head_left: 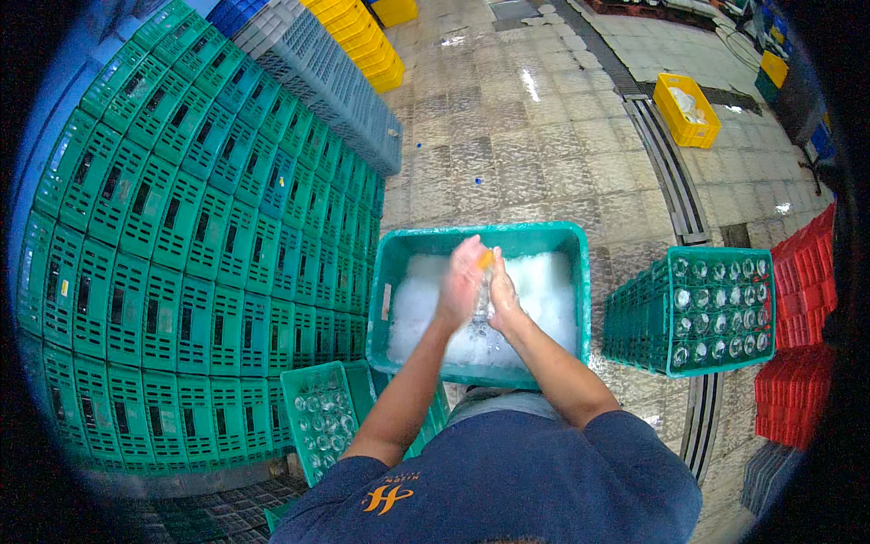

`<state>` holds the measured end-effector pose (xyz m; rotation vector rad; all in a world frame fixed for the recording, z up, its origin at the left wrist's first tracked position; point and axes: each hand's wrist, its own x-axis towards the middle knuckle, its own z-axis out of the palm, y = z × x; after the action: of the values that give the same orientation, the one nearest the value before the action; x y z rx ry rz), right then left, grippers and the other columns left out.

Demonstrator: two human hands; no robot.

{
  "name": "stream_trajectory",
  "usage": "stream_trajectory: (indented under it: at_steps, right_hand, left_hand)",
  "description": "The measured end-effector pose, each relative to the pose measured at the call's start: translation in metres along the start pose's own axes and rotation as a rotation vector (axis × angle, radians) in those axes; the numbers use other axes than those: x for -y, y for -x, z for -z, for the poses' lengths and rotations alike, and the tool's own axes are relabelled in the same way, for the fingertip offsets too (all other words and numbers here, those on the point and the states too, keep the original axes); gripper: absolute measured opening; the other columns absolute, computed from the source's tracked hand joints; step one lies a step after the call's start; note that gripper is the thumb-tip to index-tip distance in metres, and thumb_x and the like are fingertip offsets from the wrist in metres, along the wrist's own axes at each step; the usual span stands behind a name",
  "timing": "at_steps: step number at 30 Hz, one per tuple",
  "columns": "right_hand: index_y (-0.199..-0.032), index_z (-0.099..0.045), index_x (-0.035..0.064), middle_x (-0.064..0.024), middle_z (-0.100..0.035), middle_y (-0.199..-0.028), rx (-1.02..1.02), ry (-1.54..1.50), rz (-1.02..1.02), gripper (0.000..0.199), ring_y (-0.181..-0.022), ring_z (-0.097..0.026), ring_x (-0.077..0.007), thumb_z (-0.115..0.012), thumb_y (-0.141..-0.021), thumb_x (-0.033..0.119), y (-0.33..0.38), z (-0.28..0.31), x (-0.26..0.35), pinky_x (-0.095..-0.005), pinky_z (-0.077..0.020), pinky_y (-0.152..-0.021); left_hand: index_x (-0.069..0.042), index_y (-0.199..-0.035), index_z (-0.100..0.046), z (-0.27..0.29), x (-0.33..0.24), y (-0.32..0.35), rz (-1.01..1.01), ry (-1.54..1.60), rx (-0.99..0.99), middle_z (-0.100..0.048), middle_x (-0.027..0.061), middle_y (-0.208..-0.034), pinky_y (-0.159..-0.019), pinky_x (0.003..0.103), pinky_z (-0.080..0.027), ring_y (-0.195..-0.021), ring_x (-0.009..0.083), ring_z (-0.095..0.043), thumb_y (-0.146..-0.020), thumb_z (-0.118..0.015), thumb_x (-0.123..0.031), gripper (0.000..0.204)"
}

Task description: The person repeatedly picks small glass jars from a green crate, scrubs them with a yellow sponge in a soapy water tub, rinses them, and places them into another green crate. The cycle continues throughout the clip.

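Over a teal tub (583, 299) full of white suds, my two hands come close together. My left hand (460, 286) is smeared by motion, its fingers angled up and pressed toward the other hand. Held between the fingertips is a small yellow piece (487, 258), perhaps a sponge; its full shape is hidden. My right hand (501, 295) curls around the right side of what looks like a clear glass (481, 297), mostly covered by the palms. Bubbly water shows just below the hands.
Stacked green crates (172, 236) form a wall at left. A green crate of glasses (322, 422) stands by my left elbow. At right are a tall teal crate stack (720, 313) topped with glasses and red crates (797, 290). Farther off, a yellow bin (686, 111) stands beside a floor drain (666, 172).
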<state>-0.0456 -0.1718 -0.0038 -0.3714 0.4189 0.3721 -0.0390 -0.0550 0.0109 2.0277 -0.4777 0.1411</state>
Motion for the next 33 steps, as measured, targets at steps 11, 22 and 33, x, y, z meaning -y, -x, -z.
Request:
stream_trajectory:
  at_steps: [11, 22, 33]
  right_hand:
    - [-0.116, -0.058, 0.0060, -0.0092, -0.068, -0.098, -0.124, 0.211, 0.280, 0.044, -0.086, -0.066, -0.0251, -0.063, -0.097, 0.045, -0.011, 0.043, -0.047, -0.0384, -0.0577, -0.074]
    - [-0.112, -0.058, 0.0030, -0.0134, -0.063, -0.106, -0.025, 0.251, 0.150, 0.049, -0.096, -0.066, -0.0315, -0.057, -0.095, 0.049, -0.010, 0.036, -0.073, -0.0475, -0.0566, -0.084]
    - [-0.134, -0.051, 0.0021, -0.0158, -0.059, -0.127, 0.192, 1.215, 0.396, 0.042, -0.098, -0.066, -0.0239, -0.059, -0.104, 0.031, 0.051, -0.002, -0.201, -0.0378, -0.0565, -0.081]
  left_hand:
    - [0.000, -0.102, -0.071, -0.010, 0.025, 0.023, 0.354, -0.047, -0.060, -0.071, 0.0139, -0.092, -0.080, 0.037, -0.053, -0.086, 0.0201, -0.066, -0.100, -0.055, -0.020, 0.026]
    - [-0.007, -0.123, -0.065, 0.004, 0.001, 0.119, 0.168, -0.185, -0.670, -0.070, 0.0158, -0.109, -0.077, 0.041, -0.057, -0.083, 0.0338, -0.070, -0.091, -0.074, -0.024, 0.038]
    - [-0.016, -0.125, -0.061, 0.257, 0.031, 0.331, 0.465, 0.948, -1.086, -0.069, 0.0049, -0.098, -0.042, 0.025, -0.044, -0.055, 0.0106, -0.055, -0.085, -0.080, -0.014, 0.044]
